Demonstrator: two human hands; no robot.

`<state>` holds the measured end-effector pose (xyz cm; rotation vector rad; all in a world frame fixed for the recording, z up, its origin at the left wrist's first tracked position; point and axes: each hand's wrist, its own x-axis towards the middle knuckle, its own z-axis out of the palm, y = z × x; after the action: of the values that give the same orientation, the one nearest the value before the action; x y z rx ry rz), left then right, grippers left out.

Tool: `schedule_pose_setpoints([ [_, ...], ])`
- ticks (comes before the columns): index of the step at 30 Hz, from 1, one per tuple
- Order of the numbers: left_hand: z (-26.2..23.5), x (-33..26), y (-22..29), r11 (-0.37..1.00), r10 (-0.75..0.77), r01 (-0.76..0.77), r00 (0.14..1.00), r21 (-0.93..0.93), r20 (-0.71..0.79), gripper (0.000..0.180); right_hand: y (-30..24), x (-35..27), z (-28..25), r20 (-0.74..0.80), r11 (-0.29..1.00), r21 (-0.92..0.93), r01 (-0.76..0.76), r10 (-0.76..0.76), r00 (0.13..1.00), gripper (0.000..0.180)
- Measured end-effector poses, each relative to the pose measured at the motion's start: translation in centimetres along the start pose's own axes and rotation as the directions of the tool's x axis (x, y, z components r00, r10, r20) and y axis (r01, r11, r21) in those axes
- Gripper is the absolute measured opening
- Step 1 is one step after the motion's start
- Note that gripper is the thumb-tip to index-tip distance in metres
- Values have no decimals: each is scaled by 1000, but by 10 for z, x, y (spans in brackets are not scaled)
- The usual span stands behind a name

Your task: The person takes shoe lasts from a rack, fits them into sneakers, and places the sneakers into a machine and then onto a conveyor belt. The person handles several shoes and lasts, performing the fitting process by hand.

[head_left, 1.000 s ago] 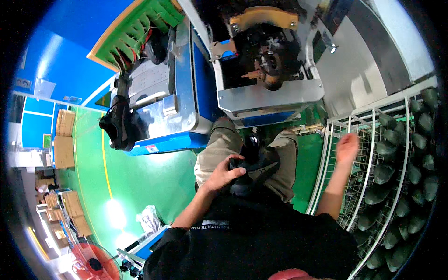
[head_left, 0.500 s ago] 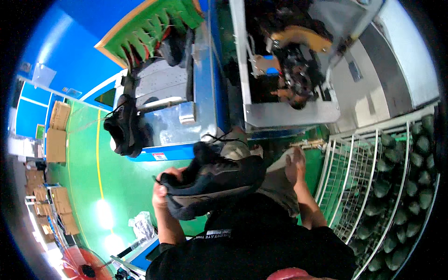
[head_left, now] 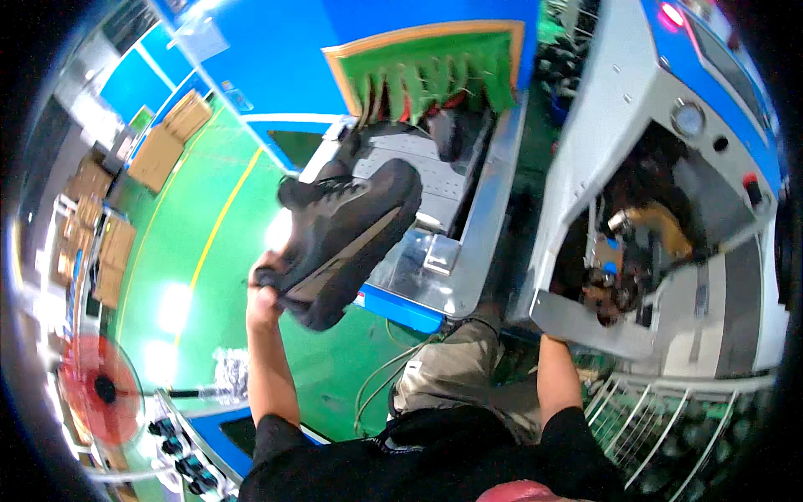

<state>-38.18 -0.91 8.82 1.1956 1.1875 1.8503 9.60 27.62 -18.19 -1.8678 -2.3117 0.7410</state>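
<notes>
A black sports shoe (head_left: 343,238) with a grey-brown stripe along its sole is held up in front of the conveyor. Its toe points away and to the right. My left hand (head_left: 266,284) is closed on its heel end. My right hand is mostly hidden behind the front lip of the grey machine (head_left: 594,326); only the wrist and forearm show, so its fingers cannot be seen. Another dark shoe (head_left: 445,134) lies on the conveyor bed (head_left: 435,184), at the green strip curtain (head_left: 418,84).
The blue conveyor housing (head_left: 418,33) stands ahead. To the right, the machine's open cavity holds dark mechanical parts (head_left: 619,284). A white wire rack (head_left: 652,410) with dark rounded pieces is at lower right. A red fan (head_left: 100,389) and cardboard boxes (head_left: 155,159) are left.
The held shoe has moved up and left, its toe swinging away from me toward the conveyor. My right hand has gone from beside my leg to the machine's front lip. The view has turned left.
</notes>
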Motion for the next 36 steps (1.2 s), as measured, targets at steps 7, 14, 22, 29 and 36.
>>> schedule_pose_setpoints([
  [7,13,58,-37,3,-250,-144,958,990,140,73,16,8,-5,-103,998,52,-25,30,994,48],
  [14,30,57,-46,-100,-415,34,907,994,-72,86,25,15,-21,-190,986,125,-110,132,973,48],
  [22,21,-18,5,123,-283,216,943,969,-174,74,16,23,-37,-229,940,297,-168,240,943,48],
  [29,17,-220,147,354,-183,603,795,715,-579,58,9,-10,-40,-233,862,479,-166,307,923,48],
  [36,63,-444,295,101,280,781,573,617,-770,43,-1,-65,-26,-128,736,643,-210,374,919,48],
])
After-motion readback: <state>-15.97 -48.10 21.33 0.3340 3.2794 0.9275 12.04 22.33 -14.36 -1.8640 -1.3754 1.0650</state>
